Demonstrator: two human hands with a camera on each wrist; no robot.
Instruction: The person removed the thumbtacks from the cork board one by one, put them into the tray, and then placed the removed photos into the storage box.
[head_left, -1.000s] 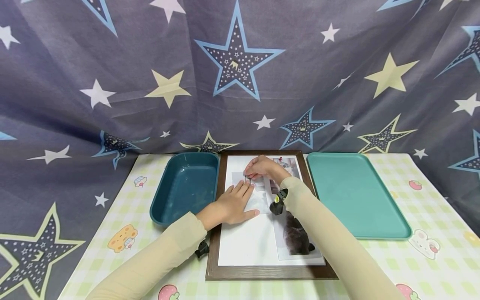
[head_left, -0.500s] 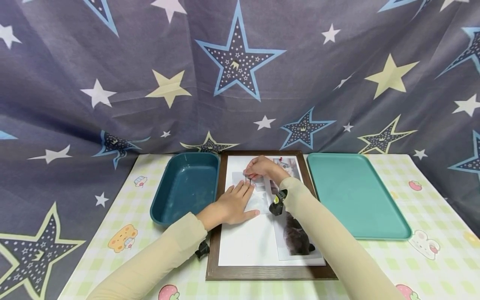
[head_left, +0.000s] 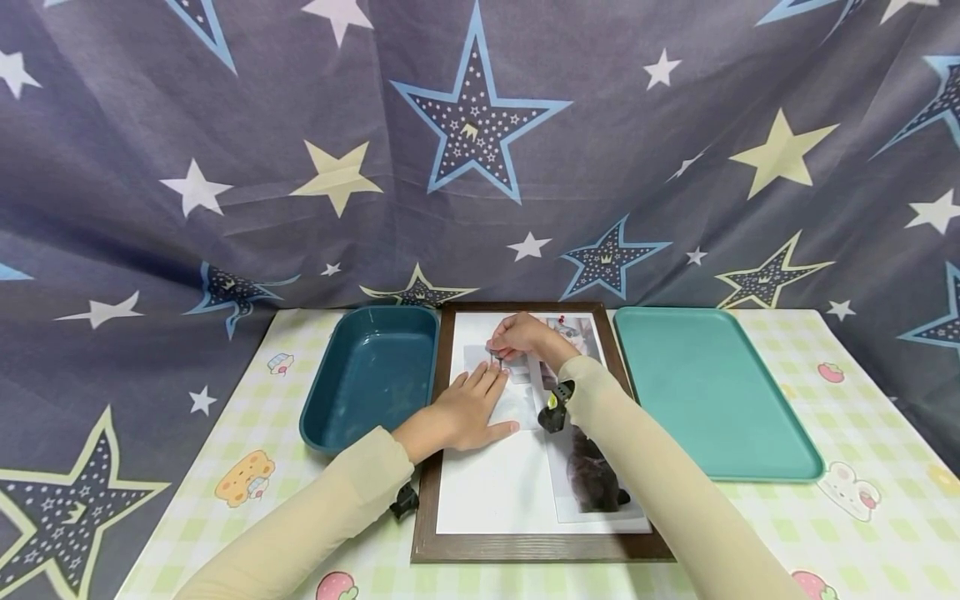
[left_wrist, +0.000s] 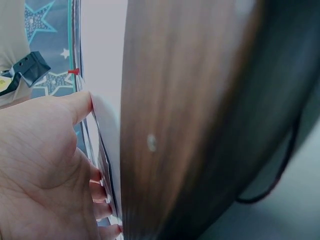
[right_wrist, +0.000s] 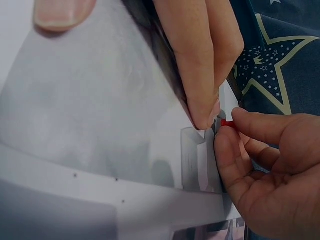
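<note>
In the head view my left hand point(head_left: 465, 412) lies palm down with fingers straight on a white board point(head_left: 487, 492) in a brown wooden frame. Under and beside it is a pale grey picture sheet point(head_left: 519, 407). My right hand point(head_left: 521, 335), just beyond the left fingertips, pinches a red push pin point(right_wrist: 228, 123) between thumb and index finger; the right wrist view shows it at the sheet's surface, its point hidden. A cat photo point(head_left: 592, 479) is on the board's right side, partly under the right arm. Another red push pin point(head_left: 561, 319) stands near the board's top.
A dark teal deep tray point(head_left: 318, 417) stands left of the frame, and a flat mint-green tray point(head_left: 750, 400) stands right of it. A checked cloth covers the table point(head_left: 187, 533). Behind hangs a star-patterned curtain point(head_left: 330, 100).
</note>
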